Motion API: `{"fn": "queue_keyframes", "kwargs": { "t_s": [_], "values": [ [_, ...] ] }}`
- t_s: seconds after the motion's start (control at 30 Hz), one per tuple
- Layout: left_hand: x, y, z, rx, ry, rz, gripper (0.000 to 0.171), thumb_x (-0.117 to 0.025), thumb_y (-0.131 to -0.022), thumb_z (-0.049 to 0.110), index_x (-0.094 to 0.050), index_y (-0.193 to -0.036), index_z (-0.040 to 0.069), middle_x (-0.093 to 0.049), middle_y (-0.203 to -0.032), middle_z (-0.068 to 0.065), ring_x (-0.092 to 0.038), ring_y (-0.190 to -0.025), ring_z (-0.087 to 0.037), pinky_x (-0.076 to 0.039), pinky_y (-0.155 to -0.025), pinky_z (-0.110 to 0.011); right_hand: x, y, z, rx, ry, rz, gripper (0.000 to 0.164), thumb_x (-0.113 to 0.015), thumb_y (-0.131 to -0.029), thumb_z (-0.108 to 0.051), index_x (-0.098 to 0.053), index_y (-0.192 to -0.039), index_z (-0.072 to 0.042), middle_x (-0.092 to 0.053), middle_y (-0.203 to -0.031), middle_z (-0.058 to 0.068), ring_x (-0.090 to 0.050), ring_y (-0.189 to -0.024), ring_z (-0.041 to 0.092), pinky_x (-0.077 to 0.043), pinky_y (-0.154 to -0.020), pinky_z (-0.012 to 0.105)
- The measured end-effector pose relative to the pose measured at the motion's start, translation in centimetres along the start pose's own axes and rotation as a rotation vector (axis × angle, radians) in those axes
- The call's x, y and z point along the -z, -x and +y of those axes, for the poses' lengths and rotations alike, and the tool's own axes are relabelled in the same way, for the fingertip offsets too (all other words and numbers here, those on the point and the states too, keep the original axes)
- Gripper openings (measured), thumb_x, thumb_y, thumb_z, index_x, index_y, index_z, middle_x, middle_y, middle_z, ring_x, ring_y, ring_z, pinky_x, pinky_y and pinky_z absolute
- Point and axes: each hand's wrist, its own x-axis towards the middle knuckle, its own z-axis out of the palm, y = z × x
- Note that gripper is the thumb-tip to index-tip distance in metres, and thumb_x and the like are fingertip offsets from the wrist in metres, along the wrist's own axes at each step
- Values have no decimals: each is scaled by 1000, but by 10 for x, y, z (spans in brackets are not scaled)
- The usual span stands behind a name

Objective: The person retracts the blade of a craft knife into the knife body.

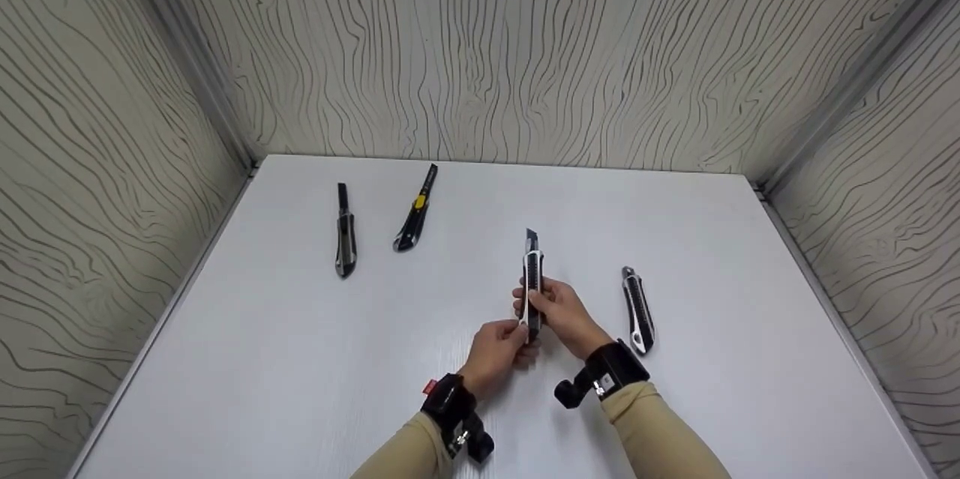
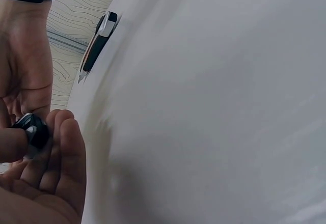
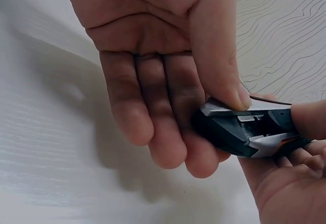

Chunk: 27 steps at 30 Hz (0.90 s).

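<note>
A utility knife (image 1: 532, 269) with a silver and black handle stands out between the two hands, its blade end pointing away towards the back wall. My right hand (image 1: 564, 314) grips the handle, with the thumb lying along its top. My left hand (image 1: 493, 351) pinches the butt end. In the right wrist view, the left thumb presses on the silver edge near the dark butt of the knife (image 3: 224, 127), with the other fingers bent below. Only the butt of the knife (image 2: 36, 135) shows in the left wrist view.
Another silver and black utility knife (image 1: 639, 310) lies on the white table (image 1: 262, 359), right of the hands. At the back left lie a grey-handled knife (image 1: 346, 239) and a black one with a yellow slider (image 1: 415, 217). Wood-grain panels (image 1: 465, 52) enclose the table.
</note>
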Motion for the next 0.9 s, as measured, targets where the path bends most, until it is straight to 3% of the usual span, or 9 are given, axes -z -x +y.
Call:
{"fn": "queue_keyframes", "kwargs": {
  "t_s": [0.2, 0.53, 0.9],
  "values": [
    [0, -1, 0, 11, -18, -1, 30, -49, -100, 13, -66, -103, -11, -70, -92, -27, -64, -72, -18, -59, -68, -38, 1, 1, -1, 3, -4, -7, 40, -46, -101, -6, -39, -136, 13, -63, -119, 18, -67, -97, 12, -54, -89, 25],
    [-1, 0, 1, 19, 6, 7, 31, -49, -100, 13, -65, -104, -14, -70, -91, -27, -63, -68, -16, -59, -67, -38, 1, 0, 0, -1, 5, -3, 40, -46, -99, -2, -39, -136, 12, -57, -126, 29, -67, -95, 11, -54, -86, 24],
    [-1, 0, 1, 14, 0, 19, 30, -49, -100, 13, -65, -107, -11, -70, -95, -27, -67, -75, -21, -60, -70, -40, 3, 2, 0, -3, 0, -42, 43, -46, -101, -6, -35, -140, 11, -54, -131, 28, -65, -103, 13, -53, -93, 27]
  ]
}}
